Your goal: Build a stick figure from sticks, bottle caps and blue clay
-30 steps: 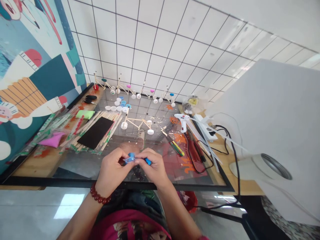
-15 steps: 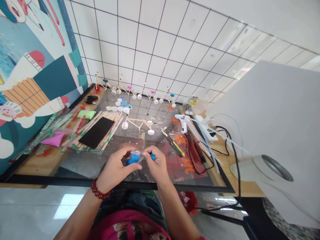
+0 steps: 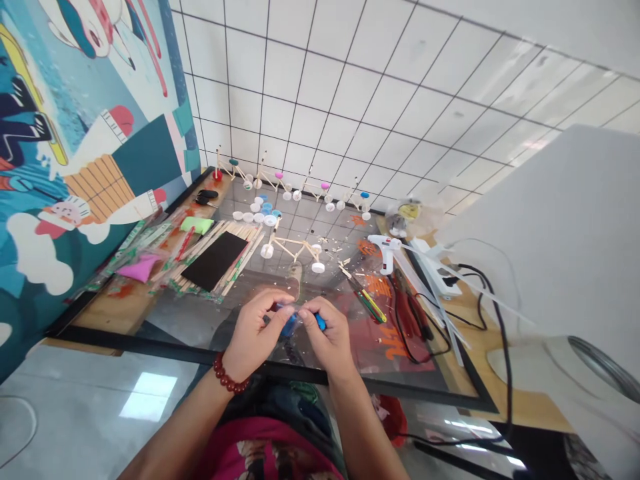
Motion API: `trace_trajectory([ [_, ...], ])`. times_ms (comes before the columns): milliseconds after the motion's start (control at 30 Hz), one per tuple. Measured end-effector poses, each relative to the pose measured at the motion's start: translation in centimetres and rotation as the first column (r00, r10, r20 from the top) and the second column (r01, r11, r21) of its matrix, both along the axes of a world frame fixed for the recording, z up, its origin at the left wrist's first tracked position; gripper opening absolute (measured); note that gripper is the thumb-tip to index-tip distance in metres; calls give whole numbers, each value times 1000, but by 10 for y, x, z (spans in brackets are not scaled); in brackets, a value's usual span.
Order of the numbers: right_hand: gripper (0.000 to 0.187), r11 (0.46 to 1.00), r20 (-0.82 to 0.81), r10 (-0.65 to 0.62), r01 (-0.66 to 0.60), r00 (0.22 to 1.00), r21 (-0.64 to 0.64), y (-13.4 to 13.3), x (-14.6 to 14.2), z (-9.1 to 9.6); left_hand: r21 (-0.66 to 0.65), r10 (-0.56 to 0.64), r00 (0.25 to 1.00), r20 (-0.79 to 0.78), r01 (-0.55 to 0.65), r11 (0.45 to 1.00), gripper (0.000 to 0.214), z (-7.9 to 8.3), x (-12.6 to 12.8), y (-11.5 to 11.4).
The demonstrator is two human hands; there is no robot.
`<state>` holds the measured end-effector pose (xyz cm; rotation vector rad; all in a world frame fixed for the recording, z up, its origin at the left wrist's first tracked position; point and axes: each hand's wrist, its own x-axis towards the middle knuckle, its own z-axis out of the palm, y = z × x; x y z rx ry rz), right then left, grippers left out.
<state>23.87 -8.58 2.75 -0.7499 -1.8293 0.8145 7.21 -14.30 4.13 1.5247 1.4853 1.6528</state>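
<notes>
My left hand (image 3: 256, 330), with a red bead bracelet at the wrist, is closed round a small clear plastic bag (image 3: 289, 324) of blue, clay-like material. Its thumb presses on the bag near the opening. Close beside it, my right hand (image 3: 327, 335) pinches the bag's edge. A small blue lump (image 3: 320, 321), seemingly of the same material, sticks out between its fingers. Both hands are above the near edge of the dark glossy tabletop. Beyond them stands a stick model (image 3: 318, 267) with white caps as wheels.
Several similar stick models (image 3: 330, 207) line the back wall, near loose bottle caps (image 3: 259, 217). Bundled sticks and a black sheet (image 3: 215, 261) lie left, beside pink (image 3: 139, 267) and green packets (image 3: 197, 225). A glue gun (image 3: 386, 252), cutter (image 3: 374, 307) and red-handled pliers (image 3: 407, 310) lie right.
My left thumb has come up onto the bag and covers more of the blue material. The hands are closer together. The whole view has shifted, so things appear further right.
</notes>
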Motion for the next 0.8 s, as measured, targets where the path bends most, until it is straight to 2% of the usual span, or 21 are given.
trace_trajectory([
  [133,25,999,-4,19,-18,1000,51,-3,-1,1,32,-37,998,-41,39,999,18,2,8,-1],
  [233,27,998,7,42,-43,999,55,-4,-1,1,72,-15,994,-106,23,997,21,4,13,-5],
  [300,27,999,12,42,-43,999,32,-4,0,1,102,33,987,-155,-17,995,17,6,3,-11],
  [367,26,1000,12,23,-23,1000,3,-3,0,1,136,181,956,-232,-152,979,8,9,-25,-19],
  [400,26,1000,7,11,-11,1000,-8,-3,0,1,168,327,902,-281,-289,942,5,11,-46,-24],
  [433,25,1000,-1,0,0,1000,-16,-3,-1,1,181,489,807,-331,-454,872,11,14,-70,-28],
  [467,24,1000,-10,-5,5,1000,-21,-2,-1,1,180,615,685,-390,-598,781,17,16,-96,-31],
  [500,24,1000,-20,-6,5,1000,-23,-2,-2,1,163,680,562,-471,-702,693,21,19,-122,-34],
  [533,24,1000,-28,-2,1,1000,-24,-2,-3,1,116,680,462,-569,-773,623,24,21,-146,-36],
  [567,24,1000,-33,4,-4,999,-22,-3,-3,1,67,632,402,-662,-809,585,29,22,-168,-37],
  [600,23,1000,-35,8,-9,999,-20,-3,-4,1,12,555,375,-743,-821,572,35,22,-185,-37],
  [700,23,1000,-28,8,-8,1000,-17,-2,-3,-1,-182,253,386,-887,-796,577,46,20,-211,-34],
  [733,23,1000,-23,1,-2,1000,-19,-2,-3,-2,-226,181,390,-903,-788,572,47,19,-214,-33],
  [800,24,1000,-14,-16,16,1000,-19,-2,-2,-3,-257,118,383,-916,-787,560,45,15,-214,-31],
])
